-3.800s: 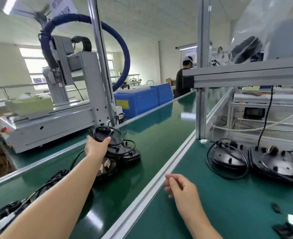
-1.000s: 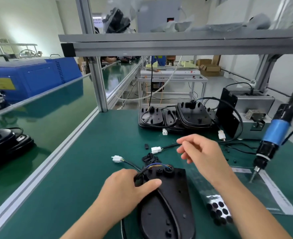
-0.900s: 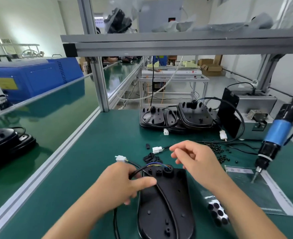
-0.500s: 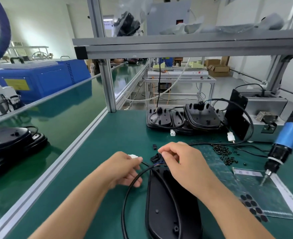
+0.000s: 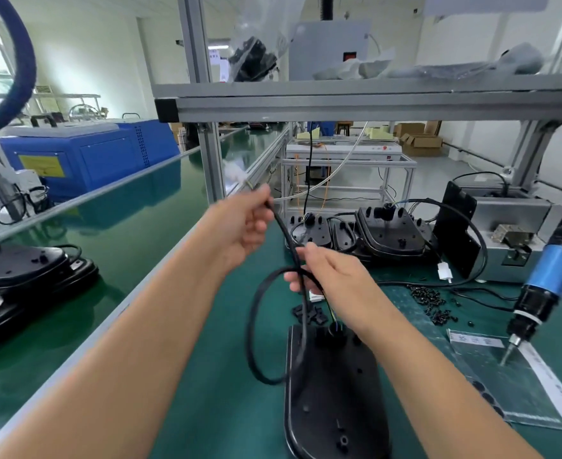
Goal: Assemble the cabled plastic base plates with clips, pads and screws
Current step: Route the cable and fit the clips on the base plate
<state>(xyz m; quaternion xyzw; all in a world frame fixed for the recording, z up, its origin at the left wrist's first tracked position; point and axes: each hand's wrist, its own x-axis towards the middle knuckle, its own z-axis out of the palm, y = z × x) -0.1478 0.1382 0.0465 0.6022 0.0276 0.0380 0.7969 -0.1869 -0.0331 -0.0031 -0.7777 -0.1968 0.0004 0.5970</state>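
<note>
Two hands grip one black cable (image 5: 293,256): left hand (image 5: 243,226) raised, pinching its upper end; right hand (image 5: 326,276) pinching lower, above the plate (image 5: 332,392) lying on the green counter (image 5: 207,409). Cable loops beside the plate.

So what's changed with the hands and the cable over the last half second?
The left hand has lifted up and away from the bench, pulling the black cable taut in its grip. The right hand has risen off the base plate and now pinches the cable lower down. The plate and the hanging screwdriver stayed put.
</note>
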